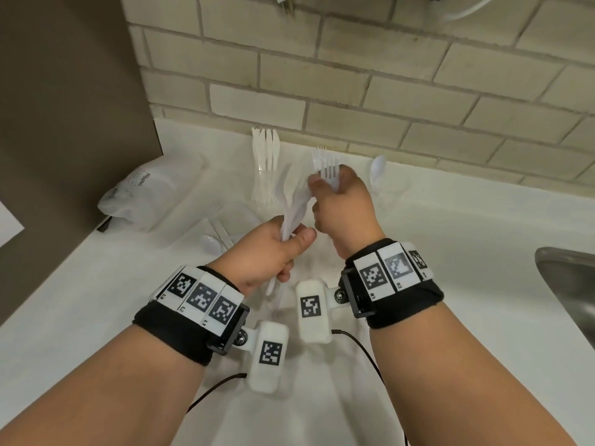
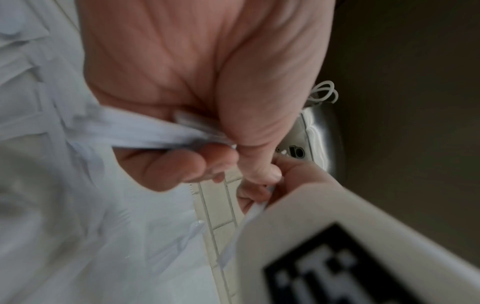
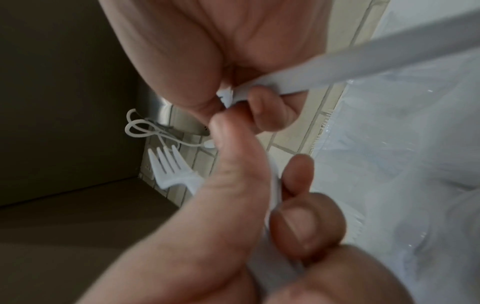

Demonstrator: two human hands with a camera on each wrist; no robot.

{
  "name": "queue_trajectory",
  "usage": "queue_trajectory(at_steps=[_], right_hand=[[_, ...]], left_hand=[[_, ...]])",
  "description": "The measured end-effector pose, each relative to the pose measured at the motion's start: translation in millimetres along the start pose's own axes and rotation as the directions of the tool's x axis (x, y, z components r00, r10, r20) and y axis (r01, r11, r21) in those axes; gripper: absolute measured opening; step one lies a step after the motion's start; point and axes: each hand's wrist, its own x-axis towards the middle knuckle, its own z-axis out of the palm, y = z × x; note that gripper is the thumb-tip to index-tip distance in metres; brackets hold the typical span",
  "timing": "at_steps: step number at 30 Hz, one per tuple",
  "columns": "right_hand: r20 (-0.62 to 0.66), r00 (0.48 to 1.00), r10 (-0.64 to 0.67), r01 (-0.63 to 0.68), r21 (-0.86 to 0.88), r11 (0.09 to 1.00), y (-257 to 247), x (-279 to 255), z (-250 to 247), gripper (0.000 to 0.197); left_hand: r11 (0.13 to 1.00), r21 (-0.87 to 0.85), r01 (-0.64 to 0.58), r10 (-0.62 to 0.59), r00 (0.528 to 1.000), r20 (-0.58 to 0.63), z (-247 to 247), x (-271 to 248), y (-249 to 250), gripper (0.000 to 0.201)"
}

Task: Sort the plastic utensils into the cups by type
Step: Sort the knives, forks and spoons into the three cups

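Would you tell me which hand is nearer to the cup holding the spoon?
Right. The right hand is just left of the spoon cup; the left hand sits farther left and nearer the person.

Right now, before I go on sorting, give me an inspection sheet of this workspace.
Surface: white counter, meeting a tiled wall.
Job's things: knives upright in a clear cup; one spoon upright further right, its cup hard to see; spoon and other utensils loose on the counter.
Clutter: clear plastic bag at the left.
Hands: left hand grips a utensil bundle; right hand holds a fork.
Cables: black wrist leads; white cable on the wall.
Surroundings: metal sink at the right, brown panel at the left.
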Motion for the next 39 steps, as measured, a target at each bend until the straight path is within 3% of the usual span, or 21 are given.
queue_trajectory(at_steps=[4, 7, 10, 13, 17, 24, 28, 31, 35, 39], right_hand=[[-0.057, 0.998, 0.041, -0.028, 0.213, 0.977, -4.4, 1.8, -5.4, 0.009], [0.051, 0.999, 0.012, -0.025, 0.260, 0.965, -8.2, 0.0, -9.4, 0.011], [0.235, 0.972, 0.027, -0.110, 0.350, 0.930, -6.4, 0.4, -12.8, 0.024], [0.356, 0.934, 0.020, -0.138, 0.311, 0.940, -5.7, -0.5, -17.8, 0.026], [0.433, 0.902, 0.006, -0.103, 0.200, 0.974, -7.8, -1.5, -21.1, 0.010], [0.334, 0.940, -0.066, -0.020, 0.250, 0.968, -3.0, 2.8, -16.4, 0.005], [0.324, 0.946, -0.007, -0.116, 0.358, 0.926, -4.7, 3.9, -16.1, 0.004], [0.276, 0.961, -0.003, -0.097, 0.351, 0.931, -3.6, 5.3, -15.1, 0.010], [0.193, 0.981, -0.021, -0.082, 0.507, 0.858, -2.5, 7.9, -14.9, 0.008], [0.073, 0.996, 0.055, -0.088, 0.608, 0.789, 0.8, 16.0, -22.8, 0.006]], left_hand=[[0.997, -0.070, 0.045, -0.042, 0.999, 0.032, -0.3, -2.8, -3.1, 0.014], [0.996, -0.054, 0.070, -0.069, 0.997, 0.032, 1.0, -1.8, -3.4, 0.019], [0.996, -0.052, 0.079, -0.075, 0.995, 0.067, 1.9, -0.6, -2.6, 0.021], [0.994, -0.025, 0.108, -0.103, 0.983, 0.154, 2.1, -1.1, -0.9, 0.024], [0.992, 0.048, 0.113, -0.120, 0.977, 0.179, 3.3, -3.8, 1.8, 0.023], [0.995, 0.002, 0.101, -0.101, 0.992, 0.072, -3.0, 1.0, 1.7, 0.027], [0.993, -0.062, 0.098, -0.096, 0.995, 0.033, -7.6, 4.1, 1.8, 0.027], [0.994, -0.063, 0.095, -0.092, 0.995, 0.049, -9.2, 4.5, 1.8, 0.030], [0.989, -0.137, 0.057, -0.051, 0.998, 0.047, -6.1, 2.4, 3.8, 0.046], [0.974, -0.207, 0.097, -0.104, 0.994, -0.024, -7.6, 3.5, 1.7, 0.062]])
